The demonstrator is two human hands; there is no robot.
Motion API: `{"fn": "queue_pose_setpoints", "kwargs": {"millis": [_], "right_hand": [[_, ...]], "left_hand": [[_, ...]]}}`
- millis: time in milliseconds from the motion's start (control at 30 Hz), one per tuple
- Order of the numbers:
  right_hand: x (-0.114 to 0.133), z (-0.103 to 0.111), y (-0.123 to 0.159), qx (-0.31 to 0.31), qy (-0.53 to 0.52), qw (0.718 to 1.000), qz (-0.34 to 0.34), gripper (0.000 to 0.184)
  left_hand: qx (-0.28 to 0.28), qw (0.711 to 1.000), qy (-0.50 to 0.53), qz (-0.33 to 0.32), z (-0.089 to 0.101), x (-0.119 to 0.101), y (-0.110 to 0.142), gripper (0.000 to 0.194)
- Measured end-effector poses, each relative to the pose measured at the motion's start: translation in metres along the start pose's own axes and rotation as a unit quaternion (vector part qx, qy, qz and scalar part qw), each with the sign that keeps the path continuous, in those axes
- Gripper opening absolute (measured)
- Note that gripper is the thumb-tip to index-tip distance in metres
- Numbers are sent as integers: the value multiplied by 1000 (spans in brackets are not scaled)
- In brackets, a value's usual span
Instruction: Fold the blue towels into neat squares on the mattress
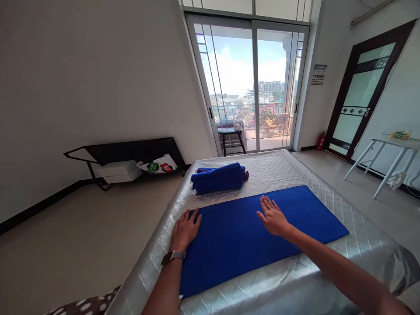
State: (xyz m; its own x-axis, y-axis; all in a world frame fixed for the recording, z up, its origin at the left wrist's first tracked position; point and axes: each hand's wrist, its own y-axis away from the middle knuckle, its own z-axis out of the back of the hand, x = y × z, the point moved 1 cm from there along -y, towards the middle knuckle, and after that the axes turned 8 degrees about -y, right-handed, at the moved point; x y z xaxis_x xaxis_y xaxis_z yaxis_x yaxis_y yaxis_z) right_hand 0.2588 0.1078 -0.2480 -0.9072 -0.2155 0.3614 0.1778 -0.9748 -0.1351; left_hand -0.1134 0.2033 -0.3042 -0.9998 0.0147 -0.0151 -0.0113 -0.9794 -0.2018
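A blue towel [243,238] lies spread flat across a silver quilted mattress [295,175]. My left hand [184,228] rests flat on the towel's left edge, fingers stretched out, with a watch on the wrist. My right hand [272,216] lies open on the towel's far middle part, fingers spread. Neither hand holds anything. Beyond the towel sits a stack of folded blue towels [218,178] with a purple piece showing at its right end.
A black low shelf [131,151] with a white box and a printed bag stands at the left wall. Glass sliding doors [252,87] lead to a balcony with a stool. A white table [393,148] and a dark door are at the right.
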Motion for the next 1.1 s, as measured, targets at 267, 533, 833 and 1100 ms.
{"fn": "queue_pose_setpoints", "kwargs": {"millis": [267, 533, 833, 1100], "right_hand": [[23, -26, 19, 77, -38, 996, -16, 81], [-147, 58, 80, -11, 78, 968, -239, 53], [-91, 64, 73, -48, 88, 975, -200, 62], [64, -30, 50, 84, -64, 992, 67, 76]], "left_hand": [[18, 1000, 5, 4, 3, -1, -2, 59], [11, 1000, 8, 4, 3, -2, -2, 61], [23, 1000, 15, 14, 6, -5, -3, 61], [11, 1000, 9, 1, 4, -3, -2, 60]]}}
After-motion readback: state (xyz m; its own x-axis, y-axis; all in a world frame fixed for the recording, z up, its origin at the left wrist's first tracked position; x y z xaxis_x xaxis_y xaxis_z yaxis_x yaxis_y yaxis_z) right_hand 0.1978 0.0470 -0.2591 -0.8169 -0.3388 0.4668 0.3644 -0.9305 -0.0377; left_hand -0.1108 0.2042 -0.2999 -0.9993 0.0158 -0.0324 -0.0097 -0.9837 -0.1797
